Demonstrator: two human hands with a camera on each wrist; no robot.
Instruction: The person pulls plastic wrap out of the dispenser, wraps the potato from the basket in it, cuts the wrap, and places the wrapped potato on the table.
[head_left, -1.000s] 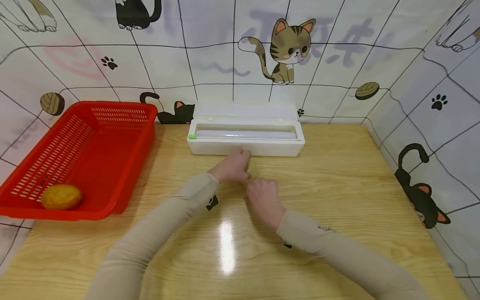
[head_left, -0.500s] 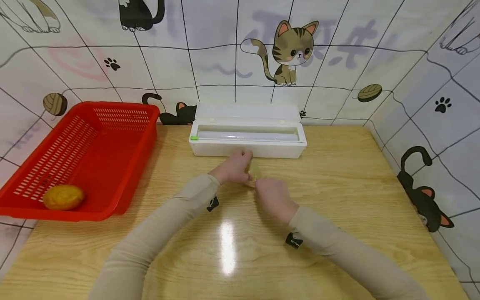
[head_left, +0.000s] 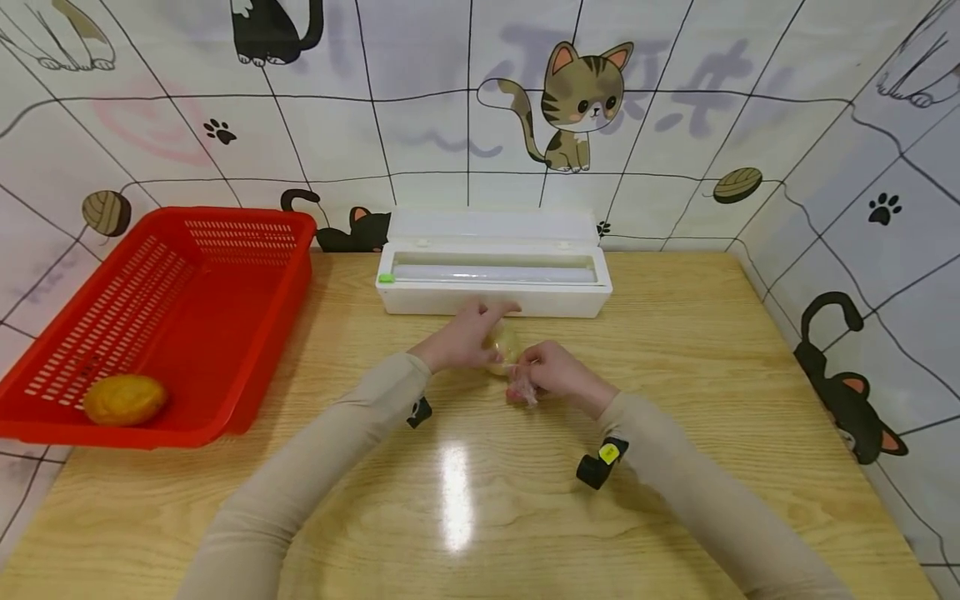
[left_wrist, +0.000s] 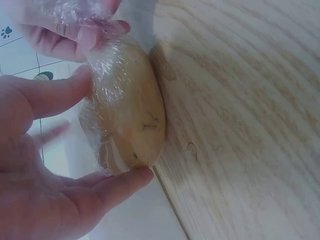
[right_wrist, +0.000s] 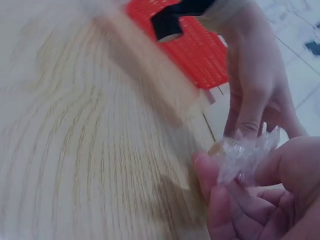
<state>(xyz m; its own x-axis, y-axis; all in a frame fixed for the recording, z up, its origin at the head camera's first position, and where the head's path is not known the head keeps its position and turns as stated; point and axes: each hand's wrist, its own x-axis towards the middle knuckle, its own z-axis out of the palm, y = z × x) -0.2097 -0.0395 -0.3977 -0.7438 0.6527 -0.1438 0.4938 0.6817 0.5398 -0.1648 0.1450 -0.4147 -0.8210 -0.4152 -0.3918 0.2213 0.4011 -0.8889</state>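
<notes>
Produce (left_wrist: 132,105): oval, smooth, dull yellow, a few dark scuffs on the skin near one end. Potato or mango, I can't be sure through the wrap. It lies on the surface (head_left: 675,333), just in front of the white box (head_left: 495,300). Clear film (left_wrist: 107,75) covers it, creased and glossy, gathered at the near end into a crumpled tuft.

Hands: left hand (head_left: 461,337) clamped on the produce, thumb at its side, a fingertip at its far end; right hand (head_left: 558,369) pinching the tuft. From head height the left hand hides part of the produce.

Box: long, low, rectangular, lid (head_left: 491,223) up at the back, pale roll (head_left: 495,273) lying lengthwise inside, small green tab (head_left: 386,277) at the left end.

To the left, well apart: red basket (head_left: 277,342), slotted walls, an orange-yellow oval (head_left: 125,400) in its near corner. Surface has pale wood grain and one bright glare streak. Behind, white wall sheet (head_left: 412,125), black grid lines, cartoon cats.
</notes>
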